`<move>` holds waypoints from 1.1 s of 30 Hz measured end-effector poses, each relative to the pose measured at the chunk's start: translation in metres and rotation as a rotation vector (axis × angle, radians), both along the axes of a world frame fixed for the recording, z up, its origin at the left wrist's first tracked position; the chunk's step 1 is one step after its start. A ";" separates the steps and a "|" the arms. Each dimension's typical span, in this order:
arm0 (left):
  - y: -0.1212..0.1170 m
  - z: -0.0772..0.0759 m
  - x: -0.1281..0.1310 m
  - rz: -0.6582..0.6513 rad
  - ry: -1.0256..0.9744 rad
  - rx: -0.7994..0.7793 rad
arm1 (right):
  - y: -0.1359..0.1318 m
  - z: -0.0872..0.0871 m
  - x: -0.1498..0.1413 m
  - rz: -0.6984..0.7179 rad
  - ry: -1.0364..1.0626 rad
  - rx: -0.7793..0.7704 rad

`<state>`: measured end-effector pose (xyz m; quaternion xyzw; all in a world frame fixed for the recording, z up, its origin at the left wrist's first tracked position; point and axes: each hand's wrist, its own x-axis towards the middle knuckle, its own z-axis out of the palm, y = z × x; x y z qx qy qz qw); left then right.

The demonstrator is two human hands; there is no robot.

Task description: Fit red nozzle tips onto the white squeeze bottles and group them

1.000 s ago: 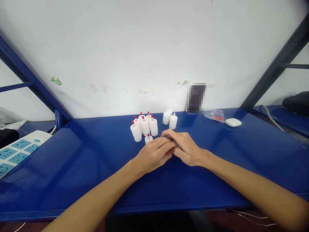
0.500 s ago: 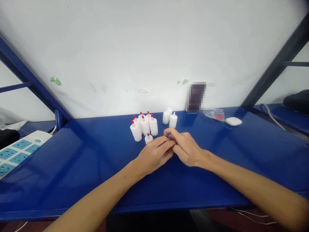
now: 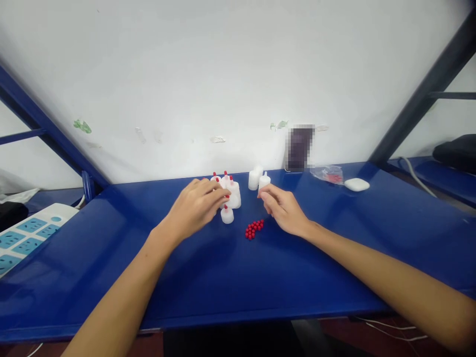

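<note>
update: the hands have just come apart, so the pile of small red caps (image 3: pixel 255 226) between them on the blue tabletop (image 3: pixel 208 287) is in plain view. left hand (image 3: pixel 197 206) is over the capped bottles (image 3: pixel 233 193), fingers curled among the red tips; can't tell if it grips one. right hand (image 3: pixel 285 210) has thumb and fingertips pinched, a speck of red at the tips, looks like a loose cap. uncapped bottle (image 3: pixel 264 180) is upright just beyond those fingertips, bare nozzle up, more white bottles (image 3: pixel 254 179) by it. single capped bottle (image 3: pixel 227 216) stands in front of the group. net: hands sit at separate groups, caps within reach of both. clear bag (image 3: pixel 327 173) with red bits lies at the back right, beside white oval object (image 3: pixel 357 185).
</note>
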<state>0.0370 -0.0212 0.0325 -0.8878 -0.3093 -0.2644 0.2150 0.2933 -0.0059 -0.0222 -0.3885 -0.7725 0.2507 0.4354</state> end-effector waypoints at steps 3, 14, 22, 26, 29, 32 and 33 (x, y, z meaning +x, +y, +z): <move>0.003 0.005 -0.014 0.093 0.044 -0.036 | 0.000 -0.001 -0.002 -0.007 0.063 -0.033; 0.001 0.004 -0.005 0.133 0.179 -0.141 | -0.006 0.007 0.001 0.268 0.115 -0.126; -0.014 -0.011 0.023 -0.185 -0.268 0.158 | -0.012 0.005 -0.008 0.437 0.400 -0.329; -0.030 -0.036 0.064 -0.356 -0.509 0.154 | -0.026 0.011 -0.015 0.638 0.519 -0.493; -0.034 -0.049 0.080 -0.369 -0.545 0.102 | -0.037 0.015 -0.016 0.635 0.452 -0.498; -0.034 -0.053 0.081 -0.360 -0.527 0.051 | -0.041 0.014 -0.014 0.594 0.324 -0.425; -0.034 -0.052 0.080 -0.358 -0.517 0.033 | -0.041 0.012 -0.013 0.584 0.300 -0.408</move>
